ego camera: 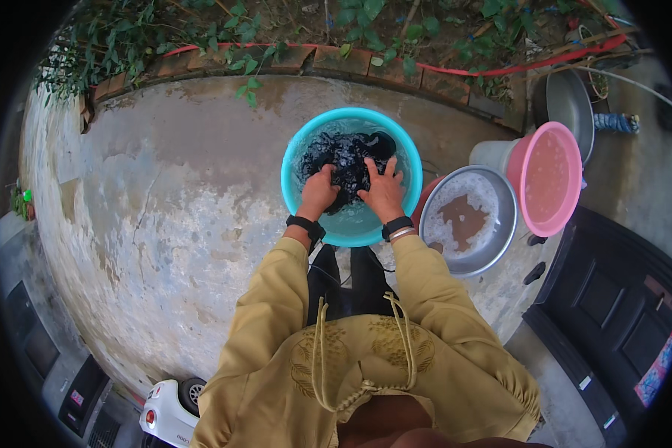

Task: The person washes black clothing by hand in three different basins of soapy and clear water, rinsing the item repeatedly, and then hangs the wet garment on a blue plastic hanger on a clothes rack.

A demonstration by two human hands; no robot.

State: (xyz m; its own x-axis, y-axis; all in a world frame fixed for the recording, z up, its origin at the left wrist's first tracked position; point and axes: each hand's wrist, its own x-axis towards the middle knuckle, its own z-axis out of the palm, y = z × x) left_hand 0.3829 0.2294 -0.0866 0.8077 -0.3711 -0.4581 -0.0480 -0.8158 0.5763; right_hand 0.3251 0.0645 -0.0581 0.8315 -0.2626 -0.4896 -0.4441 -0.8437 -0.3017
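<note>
Before me stands a turquoise plastic basin (288, 190) of water, with a dark wet cloth (347, 162) bunched up in it. My left hand (320, 193) reaches over the near left side and touches the cloth; some of its fingers are bent out of sight, so its grip cannot be told. On the cloth's right side rests my right hand (383, 187), fingers spread and pointing away from me. Both wrists wear black bands, and the right one also has a silver bangle.
Right of the basin, a metal bowl (512, 224) holds foamy water. Beyond it stand a pink tub (575, 196) of cloudy water and a large metal pan (571, 101). A brick border (341, 60) edges the plants ahead. A white toy car (168, 414) sits behind left.
</note>
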